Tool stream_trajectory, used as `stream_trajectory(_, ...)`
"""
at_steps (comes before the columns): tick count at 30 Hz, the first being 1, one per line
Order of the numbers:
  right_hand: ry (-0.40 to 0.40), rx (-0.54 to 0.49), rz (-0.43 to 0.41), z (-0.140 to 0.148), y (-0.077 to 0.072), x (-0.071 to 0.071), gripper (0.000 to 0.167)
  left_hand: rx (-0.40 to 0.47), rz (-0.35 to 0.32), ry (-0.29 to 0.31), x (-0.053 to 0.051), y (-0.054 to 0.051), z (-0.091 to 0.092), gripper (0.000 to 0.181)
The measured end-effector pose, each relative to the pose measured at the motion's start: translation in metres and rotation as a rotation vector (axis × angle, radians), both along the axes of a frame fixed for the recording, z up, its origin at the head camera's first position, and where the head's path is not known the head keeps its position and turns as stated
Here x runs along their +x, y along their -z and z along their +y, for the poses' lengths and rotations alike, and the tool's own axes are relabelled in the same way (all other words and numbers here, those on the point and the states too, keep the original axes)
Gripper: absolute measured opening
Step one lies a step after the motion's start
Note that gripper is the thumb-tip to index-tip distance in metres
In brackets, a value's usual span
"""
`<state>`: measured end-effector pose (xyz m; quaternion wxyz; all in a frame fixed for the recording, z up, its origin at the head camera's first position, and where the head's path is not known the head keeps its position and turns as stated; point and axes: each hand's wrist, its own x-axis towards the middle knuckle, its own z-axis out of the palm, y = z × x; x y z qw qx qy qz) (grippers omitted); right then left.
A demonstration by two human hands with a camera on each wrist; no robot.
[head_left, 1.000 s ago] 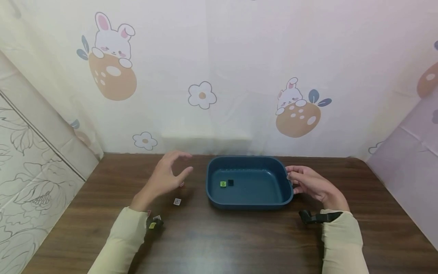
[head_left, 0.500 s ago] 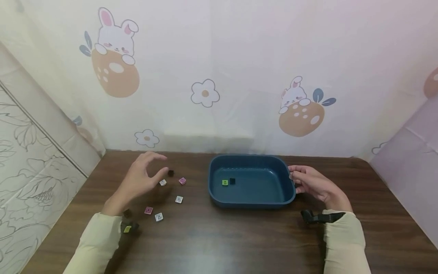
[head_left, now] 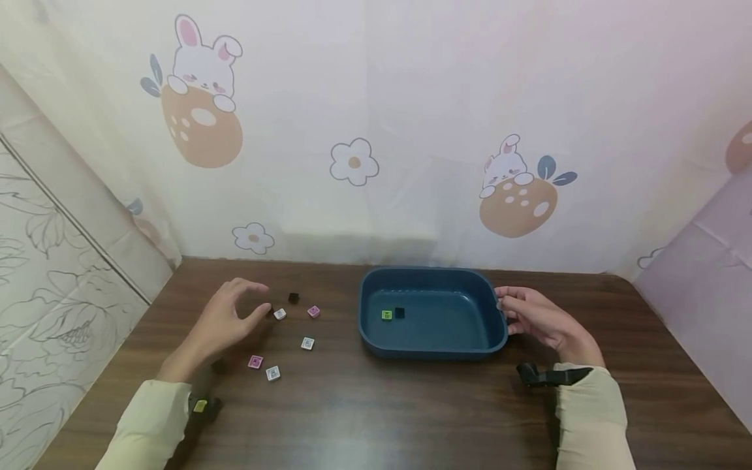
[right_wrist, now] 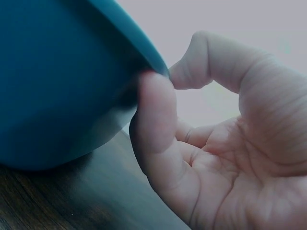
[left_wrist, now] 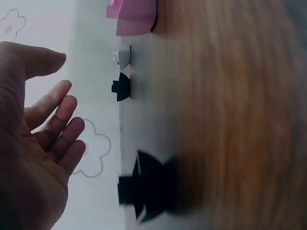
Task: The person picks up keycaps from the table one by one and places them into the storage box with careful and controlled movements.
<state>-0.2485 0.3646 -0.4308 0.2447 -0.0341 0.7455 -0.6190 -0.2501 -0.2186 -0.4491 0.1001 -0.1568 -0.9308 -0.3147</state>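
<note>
My left hand (head_left: 220, 326) hovers over the left side of the table, thumb and fingers apart with nothing between them. Close by its thumb lies a small white square piece (head_left: 279, 314), with a black one (head_left: 294, 297) behind it and a pink one (head_left: 313, 312) to the right. In the left wrist view, the black piece (left_wrist: 148, 187) nearest the camera has a flared body with a stub on top. At the right, my right hand (head_left: 537, 320) pinches the rim of a blue tray (head_left: 431, 354) between thumb and fingers. Inside the tray are a green piece (head_left: 386, 315) and a black piece (head_left: 400, 313).
More small pieces lie nearer the front: a white one (head_left: 308, 343), a pink one (head_left: 255, 361), another white one (head_left: 273, 373) and a dark one (head_left: 219, 367) beside the left wrist. A patterned curtain (head_left: 423, 98) hangs behind the brown table (head_left: 411, 418).
My left hand has drawn back to the left, away from the tray, uncovering several small pieces. My right hand keeps its hold on the tray's rim; the view has shifted slightly.
</note>
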Motion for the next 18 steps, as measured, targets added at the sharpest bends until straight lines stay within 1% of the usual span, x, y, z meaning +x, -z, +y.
stream_trajectory(3,0.001,0.004,0.003,0.0,-0.002,0.0,0.02,-0.026,-0.003,-0.006,0.0,0.002,-0.004,0.032)
stream_trajectory(6,0.011,0.017,0.006,0.0,-0.004,0.001,0.02,-0.078,-0.011,-0.006,-0.002,0.004,-0.008,0.035)
stream_trajectory(10,0.014,0.023,0.003,0.001,-0.004,0.002,0.019,-0.15,-0.041,0.001,-0.005,0.009,-0.011,0.039)
stream_trajectory(13,0.008,0.011,0.001,0.0,-0.003,0.002,0.019,-0.161,-0.057,0.01,-0.005,0.011,-0.012,0.038)
stream_trajectory(18,0.001,-0.006,-0.008,-0.002,-0.002,0.001,0.02,-0.148,-0.063,0.023,-0.002,0.017,-0.013,0.036)
